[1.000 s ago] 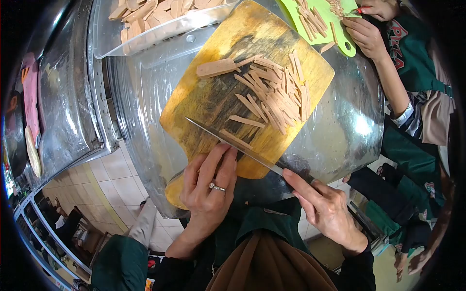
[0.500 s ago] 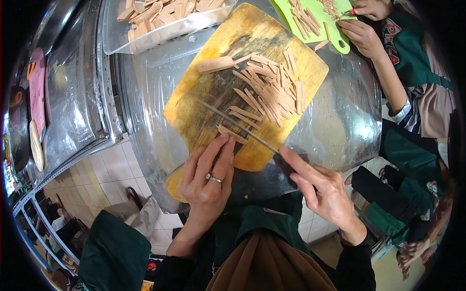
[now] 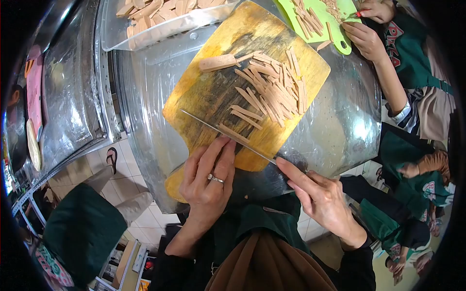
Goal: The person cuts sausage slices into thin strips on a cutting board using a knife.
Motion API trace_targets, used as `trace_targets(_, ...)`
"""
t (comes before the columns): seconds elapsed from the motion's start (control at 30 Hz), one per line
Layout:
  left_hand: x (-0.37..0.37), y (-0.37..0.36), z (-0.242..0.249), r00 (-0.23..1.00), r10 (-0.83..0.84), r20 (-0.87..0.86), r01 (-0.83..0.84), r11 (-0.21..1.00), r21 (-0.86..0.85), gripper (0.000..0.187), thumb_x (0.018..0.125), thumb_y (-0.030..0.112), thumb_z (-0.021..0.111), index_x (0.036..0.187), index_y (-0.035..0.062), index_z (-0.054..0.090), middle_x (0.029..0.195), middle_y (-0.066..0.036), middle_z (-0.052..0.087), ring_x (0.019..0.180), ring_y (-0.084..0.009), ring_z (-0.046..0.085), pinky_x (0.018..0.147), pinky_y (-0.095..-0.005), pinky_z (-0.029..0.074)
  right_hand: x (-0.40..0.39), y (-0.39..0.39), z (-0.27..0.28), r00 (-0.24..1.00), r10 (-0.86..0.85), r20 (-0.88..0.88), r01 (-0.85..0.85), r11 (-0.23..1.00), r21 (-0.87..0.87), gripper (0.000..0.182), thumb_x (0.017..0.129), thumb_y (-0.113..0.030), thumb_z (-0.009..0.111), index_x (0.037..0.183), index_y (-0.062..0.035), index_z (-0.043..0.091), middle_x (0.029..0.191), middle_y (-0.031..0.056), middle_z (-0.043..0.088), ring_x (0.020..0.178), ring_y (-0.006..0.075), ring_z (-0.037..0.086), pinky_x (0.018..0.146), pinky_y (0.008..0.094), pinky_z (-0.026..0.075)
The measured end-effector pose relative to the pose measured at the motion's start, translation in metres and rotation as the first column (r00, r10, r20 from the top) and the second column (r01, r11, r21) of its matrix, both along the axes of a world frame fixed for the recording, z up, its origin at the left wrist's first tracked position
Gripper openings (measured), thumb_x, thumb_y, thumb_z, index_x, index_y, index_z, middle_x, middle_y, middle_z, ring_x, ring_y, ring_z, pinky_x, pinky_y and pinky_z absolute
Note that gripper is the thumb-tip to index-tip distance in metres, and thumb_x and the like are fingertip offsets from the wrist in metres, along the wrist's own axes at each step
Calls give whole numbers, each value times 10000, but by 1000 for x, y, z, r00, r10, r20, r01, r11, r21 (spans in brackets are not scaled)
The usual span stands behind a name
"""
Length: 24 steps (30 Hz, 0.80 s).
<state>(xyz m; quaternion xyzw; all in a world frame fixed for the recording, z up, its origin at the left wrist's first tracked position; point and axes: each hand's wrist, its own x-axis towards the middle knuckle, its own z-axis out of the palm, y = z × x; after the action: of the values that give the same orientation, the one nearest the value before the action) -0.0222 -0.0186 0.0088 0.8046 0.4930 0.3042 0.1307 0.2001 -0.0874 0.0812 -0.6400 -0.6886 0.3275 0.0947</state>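
Note:
A knife (image 3: 208, 125) lies edge-on over the wooden cutting board (image 3: 189, 89), its handle hidden inside my closed right hand (image 3: 323, 201). The index finger of that hand stretches along the back of the blade. My left hand (image 3: 206, 179), with a ring on one finger, has its fingertips bunched on a pinkish-brown sausage piece (image 3: 235, 133) beside the blade. Farther up the board lies a heap of thin sausage strips (image 3: 276, 89). Left of the heap is a wider sausage slice (image 3: 217, 63), and two loose strips (image 3: 247, 116) lie near the blade.
A clear plastic tub (image 3: 170, 28) of sausage pieces stands at the back left. At the back right, a co-worker's hands (image 3: 366, 41) work over a green cutting board (image 3: 343, 46). A metal counter (image 3: 73, 97) is on the left. Other people stand at both sides.
The knife has moved down and left, from beyond the sausage piece to right against it. My left hand has stayed nearly still. The person at lower left has shifted.

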Motion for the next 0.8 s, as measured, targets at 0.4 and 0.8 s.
trace_targets(0.4,2,1,2,999,18,38,-17,1000,-17,357,797,-43,775,1137,64,767,1155,-54,735,985,-287,692,875,-347,571,-1,38,-21,976,-50,-211,80,988,135,610,978,-39,639,1543,-229,506,737,178,670,600,397,660,556,464,517)
trace_targets(0.8,-26,69,45,917,201,344,-121,963,-239,183,1006,92,652,1155,40,746,1160,-146,711,1108,-257,676,921,-368,531,-6,-5,1,997,-30,-66,30,1000,-8,547,978,-83,654,1503,-206,561,781,178,694,682,361,697,640,441,556)
